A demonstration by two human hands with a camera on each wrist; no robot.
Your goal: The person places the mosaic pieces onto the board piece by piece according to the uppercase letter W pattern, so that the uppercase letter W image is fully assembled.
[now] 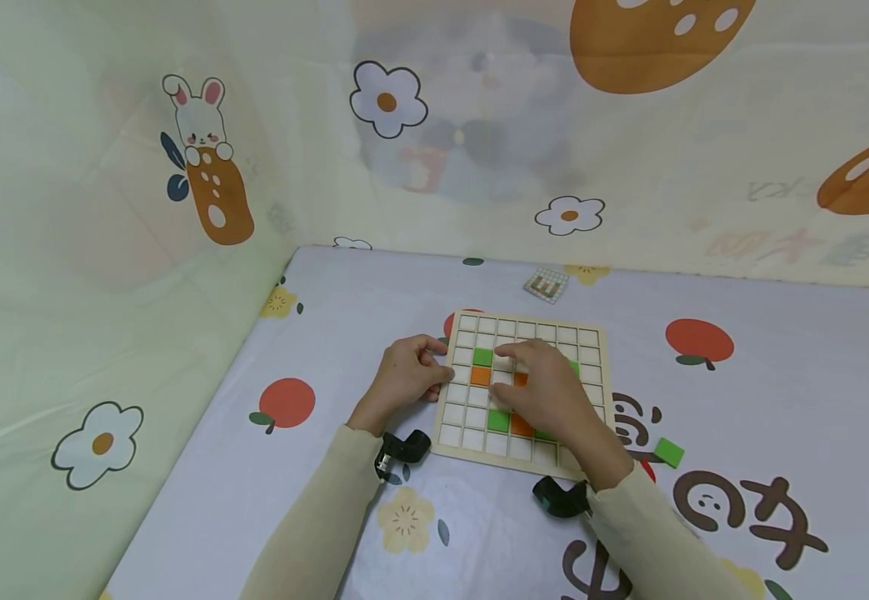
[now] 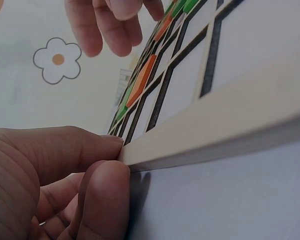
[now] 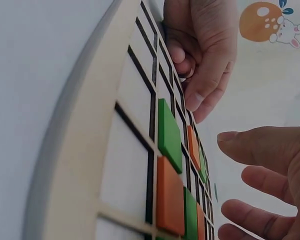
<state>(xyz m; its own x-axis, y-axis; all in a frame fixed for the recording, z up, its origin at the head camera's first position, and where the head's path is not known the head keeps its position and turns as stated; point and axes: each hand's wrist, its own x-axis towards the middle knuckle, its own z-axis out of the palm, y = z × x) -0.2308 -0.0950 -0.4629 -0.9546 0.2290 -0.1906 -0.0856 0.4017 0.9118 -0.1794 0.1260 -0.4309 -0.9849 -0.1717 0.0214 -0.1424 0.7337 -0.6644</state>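
A square wooden grid board [image 1: 603,392] lies on the table, its pale cells bounded by raised strips. My left hand [image 1: 406,372] is at the board's left edge; in the left wrist view its curled fingers and thumb pinch the rim. Over the middle of the board hovers my right hand [image 1: 546,387], thumb and fingers spread apart with nothing between them. Green tiles [image 1: 482,357] and orange tiles [image 1: 481,376] sit in several cells. The right hand partly covers others, including an orange tile [image 1: 521,425] near a green tile [image 1: 498,420] in a lower row.
A loose green tile [image 1: 669,452] lies on the cloth right of the board. Behind the board is a small card [image 1: 546,285] printed with a grid pattern. A patterned tablecloth [image 1: 344,308] covers the table, and printed curtains [image 1: 464,167] stand at the back and left.
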